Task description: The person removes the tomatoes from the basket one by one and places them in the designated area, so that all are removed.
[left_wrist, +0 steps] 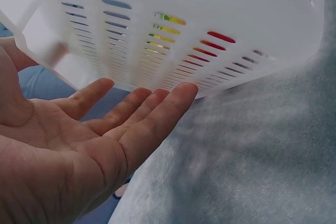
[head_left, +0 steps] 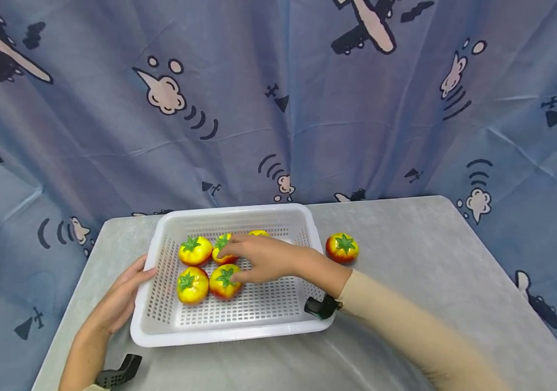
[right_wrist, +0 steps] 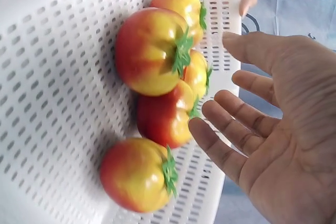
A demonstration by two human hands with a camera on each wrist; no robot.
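A white perforated plastic basket (head_left: 231, 332) holds several yellow-and-red tomatoes (head_left: 192, 285) with green star-shaped tops. My left hand (head_left: 120, 296) holds the basket's left end, its thumb over the rim. In the left wrist view, the fingers (left_wrist: 152, 124) of that hand lie along the outside of the slotted wall. My right hand (head_left: 269, 258) reaches in from the right over the tomatoes. In the right wrist view its fingers (right_wrist: 226, 148) are spread beside the tomatoes (right_wrist: 152, 51), with nothing in the palm. In the head view this hand partly hides the tomatoes behind it.
Outside the basket, close to its right end, one more tomato (head_left: 342, 248) sits on the grey tabletop (head_left: 420, 250). A blue curtain (head_left: 239, 163) with airplane prints hangs behind the table's far edge.
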